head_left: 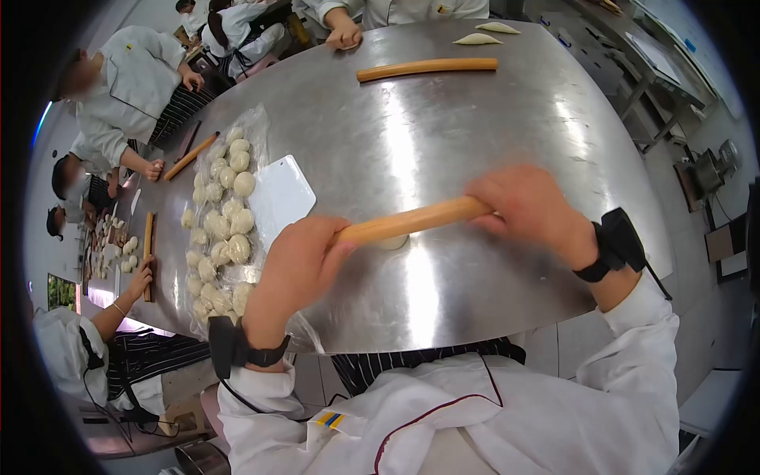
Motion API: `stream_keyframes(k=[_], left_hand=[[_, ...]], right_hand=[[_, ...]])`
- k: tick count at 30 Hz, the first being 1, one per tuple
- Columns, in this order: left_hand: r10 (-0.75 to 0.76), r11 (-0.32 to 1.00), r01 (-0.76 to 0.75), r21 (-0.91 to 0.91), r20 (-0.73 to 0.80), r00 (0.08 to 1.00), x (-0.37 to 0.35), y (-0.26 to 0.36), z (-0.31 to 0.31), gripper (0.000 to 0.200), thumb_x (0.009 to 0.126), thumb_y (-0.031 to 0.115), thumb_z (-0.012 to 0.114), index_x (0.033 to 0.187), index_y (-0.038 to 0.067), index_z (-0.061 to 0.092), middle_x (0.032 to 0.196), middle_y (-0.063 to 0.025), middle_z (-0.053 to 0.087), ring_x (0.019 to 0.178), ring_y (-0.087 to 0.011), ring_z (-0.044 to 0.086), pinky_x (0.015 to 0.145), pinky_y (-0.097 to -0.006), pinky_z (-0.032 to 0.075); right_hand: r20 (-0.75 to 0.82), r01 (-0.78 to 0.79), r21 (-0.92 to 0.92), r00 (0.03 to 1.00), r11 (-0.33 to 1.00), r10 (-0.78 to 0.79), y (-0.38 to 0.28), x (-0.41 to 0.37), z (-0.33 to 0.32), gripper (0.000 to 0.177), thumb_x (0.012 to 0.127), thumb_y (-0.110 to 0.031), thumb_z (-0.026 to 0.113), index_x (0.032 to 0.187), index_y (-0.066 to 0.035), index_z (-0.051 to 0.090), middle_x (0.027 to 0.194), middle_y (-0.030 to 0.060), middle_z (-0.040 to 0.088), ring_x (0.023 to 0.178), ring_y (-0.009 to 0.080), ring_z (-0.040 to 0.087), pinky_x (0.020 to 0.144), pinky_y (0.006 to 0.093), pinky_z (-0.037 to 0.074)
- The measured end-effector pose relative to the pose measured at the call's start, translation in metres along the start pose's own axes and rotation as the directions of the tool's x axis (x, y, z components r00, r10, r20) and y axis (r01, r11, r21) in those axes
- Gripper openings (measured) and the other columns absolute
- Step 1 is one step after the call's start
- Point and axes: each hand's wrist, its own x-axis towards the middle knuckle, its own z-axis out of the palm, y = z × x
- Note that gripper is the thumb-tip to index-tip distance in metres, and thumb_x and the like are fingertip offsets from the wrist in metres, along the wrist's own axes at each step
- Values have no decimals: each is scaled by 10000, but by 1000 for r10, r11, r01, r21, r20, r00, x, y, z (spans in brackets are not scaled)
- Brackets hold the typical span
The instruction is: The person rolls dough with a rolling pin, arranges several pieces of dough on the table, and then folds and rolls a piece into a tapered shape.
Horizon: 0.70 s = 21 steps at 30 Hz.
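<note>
A wooden rolling pin (412, 222) is held level between my two hands over the steel table. My left hand (297, 265) wraps round its left end. Round its right end my right hand (526, 206) is closed, slightly blurred. Beneath the middle of the pin a small piece of dough (391, 242) shows in part, the rest hidden by the pin. Left of my left hand, several dough balls (239, 248) lie on clear plastic, with a white scraper (283, 194) beside them.
Another rolling pin (427, 69) and two shaped dough pieces (477, 39) lie at the table's (491, 119) far side, near a person's hand (344, 36). At the left, other people stand with hands by more rolling pins (191, 156).
</note>
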Motion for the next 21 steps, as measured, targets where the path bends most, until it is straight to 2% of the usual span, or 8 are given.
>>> stream_keyframes(k=[2,6,8,12,14,15,17,21], left_hand=[[93,984,-71,162,-135,986,-12,-2,9,299,920,189,617,1173,35,568,974,-137,609,900,-322,563,887,-436,386],[137,965,-68,252,-267,954,-22,-22,28,244,937,169,578,1142,37,573,975,-129,596,917,-330,549,873,-436,383],[202,932,-77,353,-334,921,-21,-23,27,237,898,171,598,1103,52,580,965,-111,576,937,-320,540,851,-458,382],[135,949,-50,312,-257,957,-20,-23,35,271,945,170,543,1168,16,560,1055,-157,579,1025,-345,535,945,-457,375],[161,933,-77,351,-215,963,-21,-28,45,454,960,273,525,1299,-27,498,1236,-214,549,1224,-399,483,1096,-514,285],[155,940,-80,332,-206,966,-21,-30,48,454,960,273,525,1299,-27,498,1236,-214,549,1224,-399,483,1096,-514,285],[208,905,-127,405,-162,964,-22,-31,51,676,938,453,519,1371,-61,441,1367,-245,494,1353,-432,384,1130,-610,192],[200,892,-161,423,-48,979,-2,-36,34,848,917,588,465,1409,-98,381,1435,-274,432,1399,-473,303,1133,-638,138]], right_hand=[[51,-28,-5,998,1000,28,-16,-6,-1,312,807,-329,727,1034,-140,627,886,9,623,893,227,611,785,368,452],[-99,24,-61,995,998,-30,-33,7,23,317,789,-319,736,1019,-133,620,880,4,587,896,200,583,800,376,439],[-196,6,-71,980,997,-20,-34,11,27,342,778,-315,741,1034,-125,617,935,20,582,972,203,570,855,393,424],[-156,-44,-176,988,983,17,-42,11,32,371,763,-304,749,1054,-115,616,1067,51,603,1137,243,548,973,429,396],[-115,-98,-202,990,975,75,-47,11,38,440,784,-350,729,1123,-92,616,1239,95,597,1293,299,478,1086,477,329],[-94,-100,-203,992,974,83,-48,10,41,440,784,-350,729,1123,-92,616,1239,95,597,1293,299,478,1086,477,329],[-30,-124,-147,992,981,121,-50,9,44,526,838,-423,668,1217,-67,595,1371,130,537,1365,343,411,1131,525,275],[114,-119,-62,985,991,125,-34,24,37,636,896,-408,608,1366,-2,470,1482,197,411,1414,438,301,1154,573,199]])
